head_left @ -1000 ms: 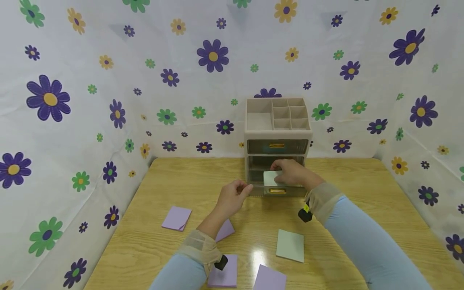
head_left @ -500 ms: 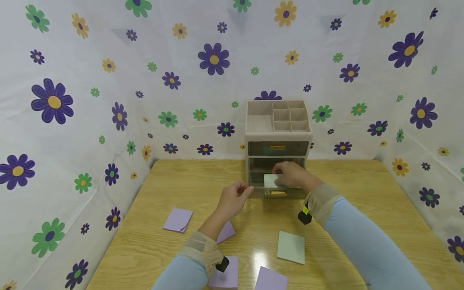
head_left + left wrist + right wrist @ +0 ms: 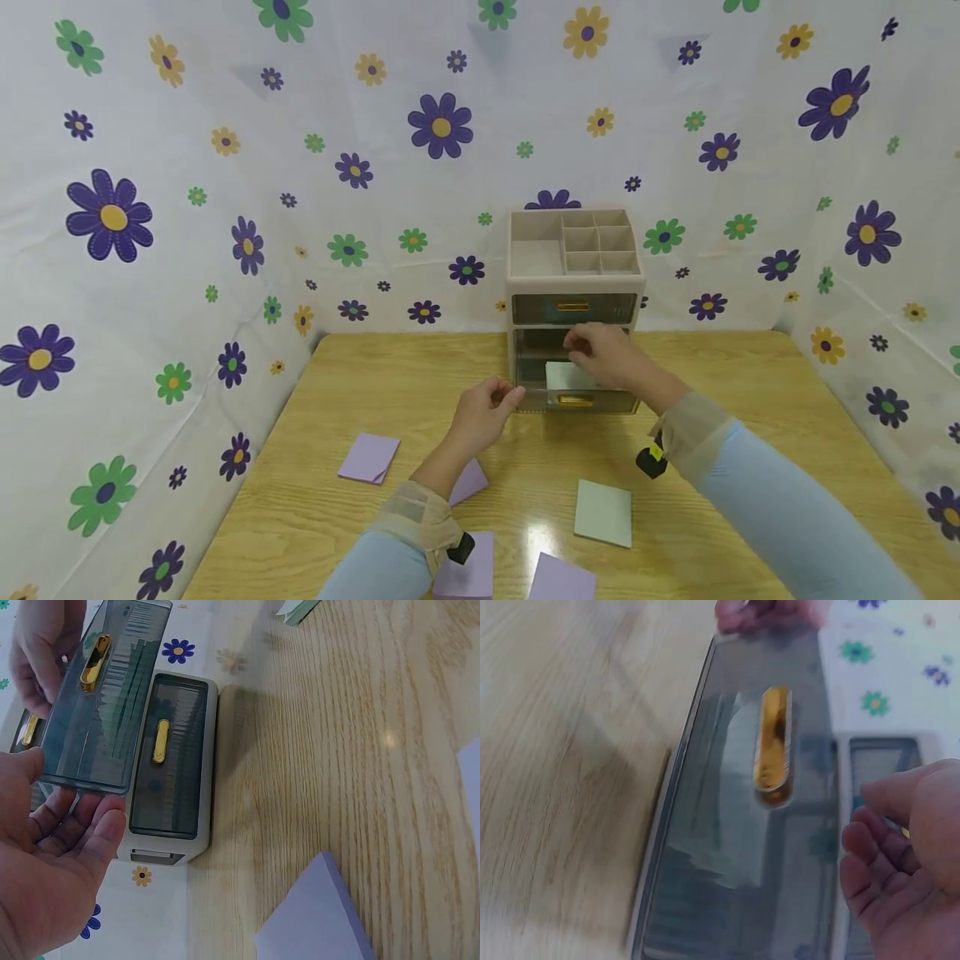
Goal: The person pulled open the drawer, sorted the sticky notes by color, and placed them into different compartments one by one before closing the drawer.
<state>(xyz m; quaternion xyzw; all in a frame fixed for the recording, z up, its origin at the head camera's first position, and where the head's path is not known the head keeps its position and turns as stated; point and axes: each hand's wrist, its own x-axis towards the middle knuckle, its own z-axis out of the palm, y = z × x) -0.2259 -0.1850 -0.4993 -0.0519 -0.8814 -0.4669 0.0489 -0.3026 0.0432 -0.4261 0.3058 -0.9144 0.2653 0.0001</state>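
A smoky see-through drawer [image 3: 531, 400] with a gold handle [image 3: 575, 401] stands pulled out of a beige desk organizer [image 3: 573, 284]. Inside it lies a pale green sticky note pad [image 3: 564, 377], also visible through the front in the right wrist view. My left hand [image 3: 480, 414] holds the drawer's left end; the left wrist view has the thumb [image 3: 28, 763] at its upper edge and the fingers [image 3: 94, 814] around the end. Just above the pad is my right hand [image 3: 611, 358], fingers loosely bent, nothing between them.
A second green pad [image 3: 603, 513] lies on the wooden table [image 3: 720, 467]. Purple pads lie at the left [image 3: 369, 458], behind the left wrist [image 3: 468, 482] and near the front [image 3: 562, 577]. Shut drawers sit above [image 3: 540, 309] and below [image 3: 172, 802] the pulled-out one.
My right hand has let go of the green pad in the drawer and moved up off it. My left hand has stayed at the drawer's left end.
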